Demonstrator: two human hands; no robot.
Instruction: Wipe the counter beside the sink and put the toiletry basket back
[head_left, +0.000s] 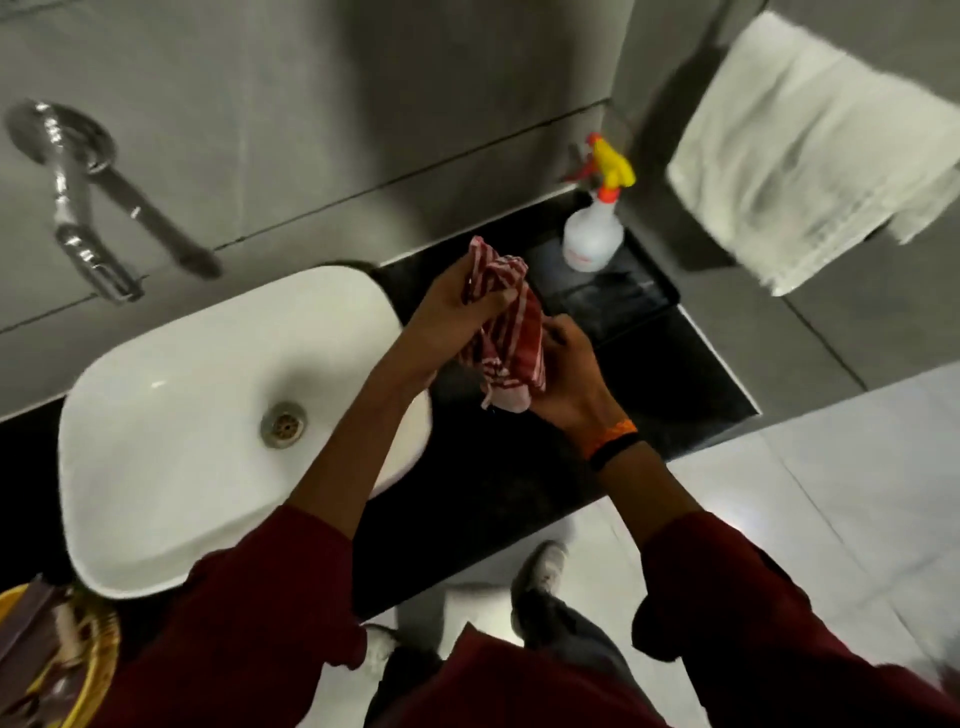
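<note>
A red-and-white striped cloth (506, 322) hangs bunched above the black counter (675, 384), just right of the white sink (197, 415). My left hand (457, 306) grips its upper part. My right hand (566, 374) holds its lower part from the right. The toiletry basket (98, 649), yellow and woven with dark items inside, sits at the bottom left corner, left of the sink and partly cut off by the frame edge.
A white spray bottle (592, 234) with a yellow-and-orange trigger stands on a dark tray (623, 296) at the counter's back right. A chrome wall tap (78, 208) reaches over the sink. A white towel (810, 156) hangs at the right. Pale floor tiles (831, 493) lie beyond the counter's edge.
</note>
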